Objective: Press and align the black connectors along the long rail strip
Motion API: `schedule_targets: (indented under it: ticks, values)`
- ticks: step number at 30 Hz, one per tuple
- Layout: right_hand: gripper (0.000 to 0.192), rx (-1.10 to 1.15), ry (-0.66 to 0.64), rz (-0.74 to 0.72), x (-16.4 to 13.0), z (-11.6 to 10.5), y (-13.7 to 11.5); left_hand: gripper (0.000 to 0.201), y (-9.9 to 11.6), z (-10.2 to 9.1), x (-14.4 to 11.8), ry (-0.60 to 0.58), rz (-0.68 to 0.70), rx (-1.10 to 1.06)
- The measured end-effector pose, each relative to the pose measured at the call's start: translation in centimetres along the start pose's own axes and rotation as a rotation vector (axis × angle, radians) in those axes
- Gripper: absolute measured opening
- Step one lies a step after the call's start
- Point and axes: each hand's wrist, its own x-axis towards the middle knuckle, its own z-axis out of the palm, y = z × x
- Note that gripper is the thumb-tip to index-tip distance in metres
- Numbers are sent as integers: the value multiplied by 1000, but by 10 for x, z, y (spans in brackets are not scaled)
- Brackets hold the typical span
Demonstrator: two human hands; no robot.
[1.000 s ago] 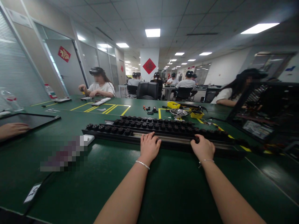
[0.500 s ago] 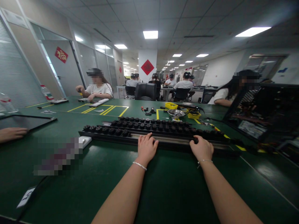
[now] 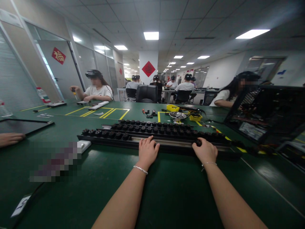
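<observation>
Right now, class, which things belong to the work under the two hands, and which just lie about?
In hand:
left hand
right hand
long black rail
black knobs

Lying about:
yellow bin
metal bowl
white block
black frame

Both hands rested on a long black rail (image 3: 152, 140) studded with rows of dark round caps, lying across a green bench (image 3: 166, 190). The left hand (image 3: 147, 151) lay flat on its near edge with fingers spread; the right hand (image 3: 205, 152) curled over the rail farther along. Beyond it stood a yellow bin (image 3: 172, 107) and a metal bowl (image 3: 177, 115), while another person's hand (image 3: 9, 139) rested at far left.
</observation>
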Motion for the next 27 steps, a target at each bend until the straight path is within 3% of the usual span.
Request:
schedule_targets:
  ticks: [17, 27]
  values:
    - [45, 25, -94, 60, 5, -7, 8, 34, -1, 0, 1, -2, 5, 0]
    - [44, 13, -31, 41, 2, -7, 9, 35, -3, 1, 1, 5, 11, -4]
